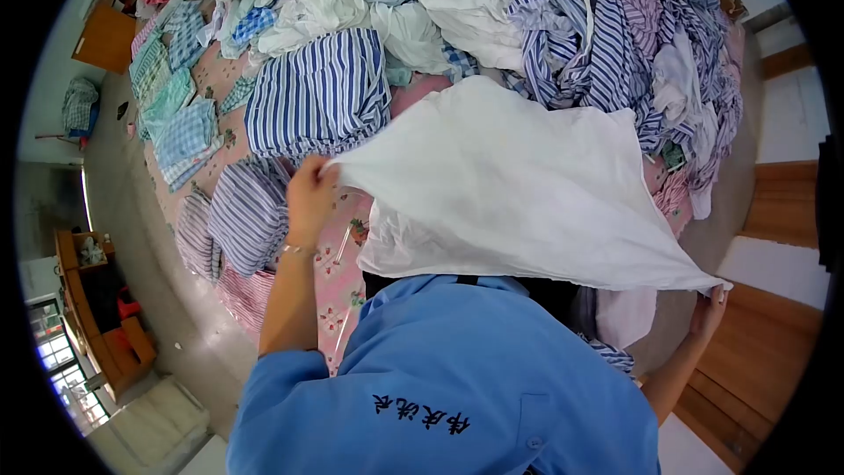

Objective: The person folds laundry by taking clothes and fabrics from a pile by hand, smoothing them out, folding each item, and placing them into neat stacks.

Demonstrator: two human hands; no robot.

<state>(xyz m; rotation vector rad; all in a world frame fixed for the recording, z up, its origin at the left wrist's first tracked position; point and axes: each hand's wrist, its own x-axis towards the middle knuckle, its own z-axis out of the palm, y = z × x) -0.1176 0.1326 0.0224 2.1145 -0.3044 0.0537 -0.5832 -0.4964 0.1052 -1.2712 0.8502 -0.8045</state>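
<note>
Left hand [312, 198] pinches white cloth [501, 185] by corner; right hand [709, 310] seems clamped on another, fingers small in view. Cloth stretched between hands, not folded. Beyond left hand, striped bundle [316, 92] folded; beyond cloth, tangled heap [615, 44] remains unsorted.

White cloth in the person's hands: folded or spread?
Spread: the white cloth stretches wide between left hand and right hand; whether it is doubled, I cannot tell.

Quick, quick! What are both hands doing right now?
Left hand: closed, holding one corner of the white cloth.
Right hand: closed, holding another corner of the white cloth.
</note>
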